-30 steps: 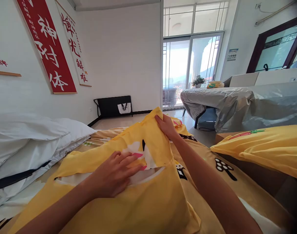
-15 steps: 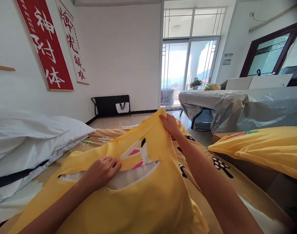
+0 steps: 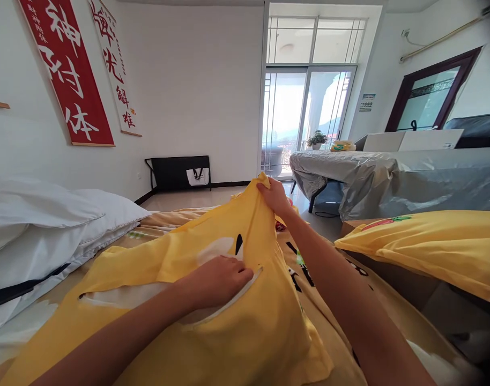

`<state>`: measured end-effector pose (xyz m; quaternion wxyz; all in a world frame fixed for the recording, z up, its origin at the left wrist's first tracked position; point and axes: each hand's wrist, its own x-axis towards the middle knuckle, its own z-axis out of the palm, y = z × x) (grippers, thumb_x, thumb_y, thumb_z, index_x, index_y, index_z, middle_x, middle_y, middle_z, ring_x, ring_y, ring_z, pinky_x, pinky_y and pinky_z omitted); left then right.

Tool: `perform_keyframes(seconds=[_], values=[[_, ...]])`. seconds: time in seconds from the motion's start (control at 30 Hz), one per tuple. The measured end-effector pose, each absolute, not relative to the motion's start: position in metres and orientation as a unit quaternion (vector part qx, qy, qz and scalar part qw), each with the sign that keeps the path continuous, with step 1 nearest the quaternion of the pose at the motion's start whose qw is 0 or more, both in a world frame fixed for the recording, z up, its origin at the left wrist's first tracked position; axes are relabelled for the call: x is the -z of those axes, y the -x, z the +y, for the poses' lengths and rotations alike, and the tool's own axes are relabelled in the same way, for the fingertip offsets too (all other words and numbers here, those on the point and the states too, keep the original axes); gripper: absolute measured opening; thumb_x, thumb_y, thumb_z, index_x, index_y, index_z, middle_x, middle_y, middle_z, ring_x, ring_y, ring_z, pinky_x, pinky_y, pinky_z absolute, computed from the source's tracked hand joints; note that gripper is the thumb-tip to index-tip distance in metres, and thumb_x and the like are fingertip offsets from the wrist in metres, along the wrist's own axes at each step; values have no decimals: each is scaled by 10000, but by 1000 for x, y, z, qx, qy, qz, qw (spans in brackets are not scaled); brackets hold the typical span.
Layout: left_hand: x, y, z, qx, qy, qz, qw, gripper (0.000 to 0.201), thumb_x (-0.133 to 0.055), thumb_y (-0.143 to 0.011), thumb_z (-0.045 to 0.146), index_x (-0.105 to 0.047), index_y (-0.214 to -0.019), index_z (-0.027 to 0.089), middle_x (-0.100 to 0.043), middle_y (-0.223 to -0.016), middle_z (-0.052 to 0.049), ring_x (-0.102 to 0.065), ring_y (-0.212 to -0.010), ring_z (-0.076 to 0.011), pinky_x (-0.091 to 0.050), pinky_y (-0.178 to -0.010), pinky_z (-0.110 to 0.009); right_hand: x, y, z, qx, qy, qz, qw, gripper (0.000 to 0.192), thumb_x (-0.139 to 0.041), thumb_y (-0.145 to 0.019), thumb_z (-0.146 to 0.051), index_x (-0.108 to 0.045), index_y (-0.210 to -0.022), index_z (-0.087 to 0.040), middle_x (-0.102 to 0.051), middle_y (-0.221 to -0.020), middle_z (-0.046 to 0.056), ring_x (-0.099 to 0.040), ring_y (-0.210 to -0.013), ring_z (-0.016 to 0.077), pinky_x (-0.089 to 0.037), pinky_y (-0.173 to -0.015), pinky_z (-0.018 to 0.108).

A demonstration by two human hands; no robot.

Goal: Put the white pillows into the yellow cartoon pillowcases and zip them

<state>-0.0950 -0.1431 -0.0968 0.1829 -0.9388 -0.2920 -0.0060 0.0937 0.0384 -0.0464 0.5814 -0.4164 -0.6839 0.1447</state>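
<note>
A yellow pillowcase [image 3: 148,262] with a printed white, black-marked figure lies in front of me, with a long slit across it. Through the slit shows part of a white pillow [image 3: 128,295]. My right hand [image 3: 275,197] is closed on the far corner of the pillowcase and holds it raised to a peak. Near the right end of the slit, my left hand [image 3: 223,279] has its fingers curled over the edge of the yellow cloth; the fingertips are partly hidden.
Beneath lies a tan patterned bedspread [image 3: 321,300]. White pillows [image 3: 68,236] are piled at the left. A yellow pillow [image 3: 438,236] rests on a cardboard box [image 3: 390,268] at the right. Beyond stands a table under plastic sheeting [image 3: 361,171]; a black folded frame [image 3: 172,172] leans by the wall.
My left hand has slid right along the slit towards its right end. My right hand keeps its hold on the corner. The view has shifted slightly.
</note>
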Motion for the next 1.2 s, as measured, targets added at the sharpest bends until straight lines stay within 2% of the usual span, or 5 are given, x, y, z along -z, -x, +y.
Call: perform_keyframes(seconds=[0.27,0.47,0.7,1.0,1.2], values=[[82,107,-147,9,954,-284,95,240,-422,-918,214,-505,-693,191,-572,-645,-5,-511,-575,-149,-360,-560,-284,49,-85,44,-208,417,-676,570,288,-518,-751,-442,-446,-614,-199,-456,-604,-19,-405,-586,123,-311,-540,265],[26,105,-74,430,788,-440,20,280,-527,-850,451,-596,-829,180,-622,-805,-38,-570,-787,-182,-431,-708,-309,30,-77,14,-288,306,-712,562,298,-613,-701,-473,-500,-714,-198,-486,-638,-45,-460,-592,106,-379,-536,236],[12,68,-10,421,704,-331,-468,452,-743,-673,515,-635,-916,149,-696,-894,-79,-665,-747,-213,-518,-687,-329,22,-87,-13,-383,255,-623,633,371,-712,-683,-432,-548,-950,-232,-613,-807,-37,-577,-696,131,-491,-616,253],[5,61,-7,432,678,-405,-436,269,-716,-713,379,-662,-820,138,-661,-693,-26,-609,-583,-155,-489,-570,-279,189,-112,-95,-616,331,-561,444,556,-737,-632,-553,-626,-1049,-203,-702,-1001,86,-664,-914,277,-541,-786,396],[8,63,15,373,740,-466,-311,234,-635,-776,379,-668,-833,154,-670,-733,-34,-620,-645,-178,-470,-599,-286,250,-161,-120,-680,291,-621,260,560,-812,-588,-341,-646,-1108,-216,-699,-1040,35,-628,-1026,261,-488,-918,380]])
